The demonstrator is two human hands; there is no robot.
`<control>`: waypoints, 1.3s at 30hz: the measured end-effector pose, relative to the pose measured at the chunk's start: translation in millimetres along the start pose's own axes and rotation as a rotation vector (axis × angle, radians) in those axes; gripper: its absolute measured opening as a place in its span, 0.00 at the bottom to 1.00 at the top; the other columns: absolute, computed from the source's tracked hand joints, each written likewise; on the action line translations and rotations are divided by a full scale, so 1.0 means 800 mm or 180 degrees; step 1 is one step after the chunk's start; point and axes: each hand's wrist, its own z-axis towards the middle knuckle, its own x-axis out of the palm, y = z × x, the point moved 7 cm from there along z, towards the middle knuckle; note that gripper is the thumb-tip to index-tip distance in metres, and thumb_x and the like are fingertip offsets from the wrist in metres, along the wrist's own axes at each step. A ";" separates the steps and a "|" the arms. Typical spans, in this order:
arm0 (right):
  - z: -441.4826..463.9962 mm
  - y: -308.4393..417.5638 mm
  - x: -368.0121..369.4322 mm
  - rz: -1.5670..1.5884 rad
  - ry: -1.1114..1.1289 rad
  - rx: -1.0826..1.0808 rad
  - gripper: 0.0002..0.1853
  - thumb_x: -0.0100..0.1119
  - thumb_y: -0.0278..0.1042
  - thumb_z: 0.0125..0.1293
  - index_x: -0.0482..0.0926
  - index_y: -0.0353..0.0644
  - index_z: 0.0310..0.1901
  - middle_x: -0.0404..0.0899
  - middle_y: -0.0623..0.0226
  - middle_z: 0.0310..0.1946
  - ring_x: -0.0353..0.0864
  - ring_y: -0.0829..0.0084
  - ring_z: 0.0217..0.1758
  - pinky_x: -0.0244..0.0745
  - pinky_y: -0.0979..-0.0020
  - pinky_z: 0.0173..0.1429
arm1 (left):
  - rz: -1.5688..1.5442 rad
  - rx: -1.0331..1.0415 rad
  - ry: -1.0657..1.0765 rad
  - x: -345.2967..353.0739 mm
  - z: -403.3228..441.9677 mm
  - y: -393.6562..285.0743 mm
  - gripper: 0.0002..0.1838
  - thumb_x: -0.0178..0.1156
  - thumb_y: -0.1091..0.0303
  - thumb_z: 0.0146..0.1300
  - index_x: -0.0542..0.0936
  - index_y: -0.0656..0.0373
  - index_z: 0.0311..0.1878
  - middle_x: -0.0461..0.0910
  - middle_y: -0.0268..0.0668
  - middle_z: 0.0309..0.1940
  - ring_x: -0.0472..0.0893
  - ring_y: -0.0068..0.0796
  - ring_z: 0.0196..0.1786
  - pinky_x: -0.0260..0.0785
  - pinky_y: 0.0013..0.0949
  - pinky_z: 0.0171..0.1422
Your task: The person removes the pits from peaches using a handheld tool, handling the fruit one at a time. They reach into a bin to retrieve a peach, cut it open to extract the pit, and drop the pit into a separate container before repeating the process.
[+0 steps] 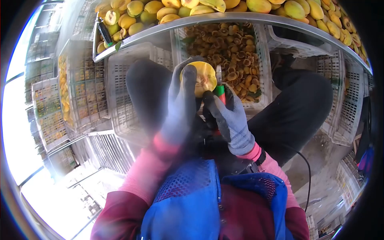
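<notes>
My left hand [181,90], in a grey glove with dark fingers, grips a cut yellow peach [206,76]. Its pale yellow flesh faces to the right, with a reddish-brown patch at the middle. My right hand [230,114], gloved the same way, is closed around the green and red handle of a small knife [219,89]. The short metal blade points away from me, just right of the peach. My right thumb lies close to the peach's lower edge; whether it touches cannot be made out.
A metal-edged table [224,17] heaped with yellow peaches [258,5] runs across the far side. A black-handled tool [105,33] lies at its left corner. Beneath stands a white crate [262,60] of brownish cup-shaped pieces [236,50]. More crates [86,80] stand left; a black cable [309,172] hangs right.
</notes>
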 end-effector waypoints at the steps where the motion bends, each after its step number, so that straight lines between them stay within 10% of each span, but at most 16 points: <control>1: 0.001 0.006 0.001 -0.0034 0.0071 -0.0090 0.17 0.58 0.28 0.62 0.66 0.39 0.51 0.71 0.69 0.29 0.70 0.78 0.26 0.64 0.76 0.26 | -0.0161 -0.0176 -0.0055 -0.001 0.001 0.004 0.21 0.47 0.54 0.71 0.71 0.64 0.54 0.76 0.41 0.44 0.77 0.27 0.42 0.71 0.27 0.45; 5: -0.023 0.053 0.022 -0.3964 0.0196 -0.2144 0.10 0.58 0.28 0.61 0.70 0.37 0.42 0.73 0.58 0.27 0.74 0.62 0.27 0.67 0.67 0.29 | 0.2366 0.2027 0.0032 0.007 -0.007 -0.027 0.19 0.45 0.56 0.72 0.74 0.65 0.47 0.77 0.42 0.37 0.79 0.29 0.38 0.72 0.30 0.39; 7: -0.029 0.058 0.024 -0.4044 -0.0166 -0.1867 0.08 0.57 0.28 0.61 0.71 0.37 0.39 0.73 0.53 0.26 0.75 0.54 0.28 0.68 0.62 0.30 | 0.0940 0.0694 -0.0113 0.005 -0.003 -0.010 0.18 0.45 0.59 0.72 0.73 0.67 0.46 0.77 0.45 0.36 0.79 0.31 0.36 0.73 0.31 0.37; 20: -0.027 0.049 0.019 -0.3892 -0.0289 -0.1864 0.13 0.54 0.38 0.64 0.69 0.37 0.41 0.73 0.48 0.25 0.75 0.47 0.29 0.67 0.57 0.31 | 0.1846 0.1874 0.0072 0.011 -0.013 -0.008 0.12 0.52 0.74 0.64 0.70 0.68 0.50 0.73 0.48 0.43 0.78 0.42 0.40 0.74 0.36 0.39; 29: -0.016 0.024 -0.009 -0.3796 0.0211 -0.0938 0.23 0.47 0.34 0.67 0.63 0.27 0.59 0.74 0.43 0.44 0.76 0.51 0.46 0.70 0.61 0.50 | 0.1826 0.1071 -0.0056 0.004 -0.006 0.003 0.11 0.46 0.66 0.72 0.74 0.64 0.45 0.74 0.33 0.38 0.72 0.20 0.41 0.67 0.25 0.48; 39: -0.024 0.042 0.008 -0.3743 -0.0207 -0.2089 0.19 0.51 0.39 0.66 0.68 0.33 0.52 0.75 0.46 0.35 0.77 0.49 0.38 0.71 0.61 0.40 | 0.1008 0.1376 -0.0131 0.014 -0.010 0.003 0.13 0.45 0.69 0.72 0.71 0.67 0.53 0.74 0.37 0.47 0.73 0.25 0.49 0.66 0.28 0.56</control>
